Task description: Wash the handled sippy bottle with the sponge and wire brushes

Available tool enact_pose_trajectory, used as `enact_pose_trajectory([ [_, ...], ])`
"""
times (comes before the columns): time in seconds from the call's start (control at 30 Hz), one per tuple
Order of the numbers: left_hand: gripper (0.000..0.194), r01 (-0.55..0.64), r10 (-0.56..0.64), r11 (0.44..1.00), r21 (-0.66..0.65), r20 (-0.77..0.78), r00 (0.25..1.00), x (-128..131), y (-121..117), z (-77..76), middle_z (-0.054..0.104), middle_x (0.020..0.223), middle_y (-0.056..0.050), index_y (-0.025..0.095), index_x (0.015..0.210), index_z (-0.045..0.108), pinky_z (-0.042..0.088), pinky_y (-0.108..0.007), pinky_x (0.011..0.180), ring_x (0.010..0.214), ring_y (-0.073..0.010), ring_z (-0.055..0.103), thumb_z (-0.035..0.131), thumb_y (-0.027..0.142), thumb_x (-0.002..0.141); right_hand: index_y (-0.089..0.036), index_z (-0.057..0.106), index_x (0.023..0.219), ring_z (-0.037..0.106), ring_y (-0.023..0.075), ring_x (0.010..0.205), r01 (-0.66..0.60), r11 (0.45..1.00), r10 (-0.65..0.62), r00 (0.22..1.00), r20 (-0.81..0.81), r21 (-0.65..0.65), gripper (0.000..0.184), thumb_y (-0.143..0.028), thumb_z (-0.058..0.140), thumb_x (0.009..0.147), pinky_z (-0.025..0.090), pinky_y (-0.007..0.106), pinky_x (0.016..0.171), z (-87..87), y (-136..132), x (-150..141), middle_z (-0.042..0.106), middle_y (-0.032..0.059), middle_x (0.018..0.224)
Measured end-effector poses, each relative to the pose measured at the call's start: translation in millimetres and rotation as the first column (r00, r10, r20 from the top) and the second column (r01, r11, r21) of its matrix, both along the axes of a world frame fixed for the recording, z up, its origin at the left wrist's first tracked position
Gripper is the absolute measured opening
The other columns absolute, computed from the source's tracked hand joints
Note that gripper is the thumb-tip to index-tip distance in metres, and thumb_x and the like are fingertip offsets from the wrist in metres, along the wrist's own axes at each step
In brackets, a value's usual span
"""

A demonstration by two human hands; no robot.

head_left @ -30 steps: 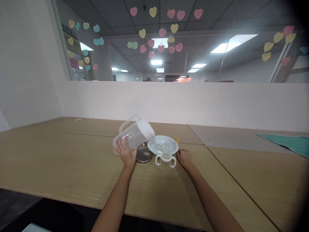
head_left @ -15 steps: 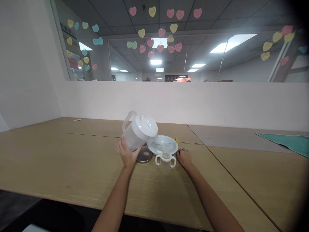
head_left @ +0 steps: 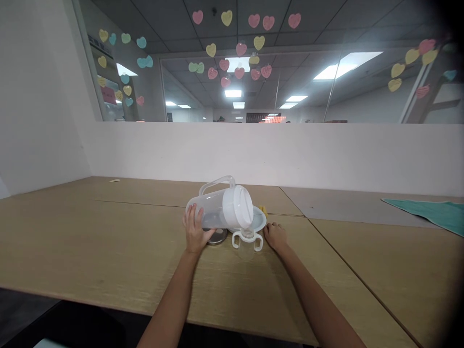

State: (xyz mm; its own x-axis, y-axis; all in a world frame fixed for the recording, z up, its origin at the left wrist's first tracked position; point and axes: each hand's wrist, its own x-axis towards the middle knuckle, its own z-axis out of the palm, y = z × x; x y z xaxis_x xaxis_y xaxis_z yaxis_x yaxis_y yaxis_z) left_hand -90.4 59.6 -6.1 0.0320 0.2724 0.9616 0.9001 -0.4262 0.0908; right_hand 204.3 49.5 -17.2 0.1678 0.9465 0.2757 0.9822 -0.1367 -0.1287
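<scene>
My left hand [head_left: 196, 232] is wrapped round the body of a translucent plastic pitcher [head_left: 213, 209]. The pitcher is tipped nearly on its side, handle up, with its white lid [head_left: 242, 207] facing right. Clear liquid seems to lie inside. Its lid end hangs right above a clear baby bottle [head_left: 247, 247] with two white side handles; the bottle stands upright without a top. On the table to the bottle's right rests my right hand [head_left: 276, 236], fingers curled in, with nothing visible in it. Whether liquid is running out I cannot tell.
Behind the bottle is a pale bowl [head_left: 260, 220], partly covered by the pitcher. A round metal lid or dish [head_left: 217, 237] lies under the pitcher. Something yellow [head_left: 263, 210] sits behind the bowl. A green cloth [head_left: 431, 212] lies at the right on the wooden table [head_left: 108, 241].
My left hand has tipped the pitcher further and lowered its lid end rightward, over the bottle; the bowl is now largely covered. My right hand stays in the same place.
</scene>
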Motion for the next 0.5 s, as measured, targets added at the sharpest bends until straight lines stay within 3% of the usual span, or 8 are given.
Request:
enact_pose_trajectory([
  [0.27,0.072,-0.010,0.015,0.998,-0.056,0.095,0.995,4,-2,3.2,0.040,0.136,-0.019,0.015,0.121,0.045,0.020,-0.048,0.110,0.133,-0.0306,0.029,0.067,0.052,0.063,-0.012,0.065,0.097,0.055,0.0238,0.098,-0.006,1.000,0.006,1.000,0.007,0.006,0.038,-0.029,0.032,0.093,0.038,0.031,0.077,-3.0,2,1,0.061,0.0155,0.103],
  [0.5,0.102,-0.065,0.111,0.989,-0.130,0.390,0.914,6,-7,14.5,0.038,0.136,-0.017,0.016,0.135,0.026,0.029,-0.045,0.107,0.128,-0.0296,0.034,0.073,0.056,0.054,-0.011,0.065,0.097,0.055,0.0251,0.097,-0.013,1.000,0.013,1.000,0.009,0.013,0.038,-0.029,0.031,0.092,0.038,0.032,0.077,-6.4,4,2,0.061,0.0158,0.102],
])
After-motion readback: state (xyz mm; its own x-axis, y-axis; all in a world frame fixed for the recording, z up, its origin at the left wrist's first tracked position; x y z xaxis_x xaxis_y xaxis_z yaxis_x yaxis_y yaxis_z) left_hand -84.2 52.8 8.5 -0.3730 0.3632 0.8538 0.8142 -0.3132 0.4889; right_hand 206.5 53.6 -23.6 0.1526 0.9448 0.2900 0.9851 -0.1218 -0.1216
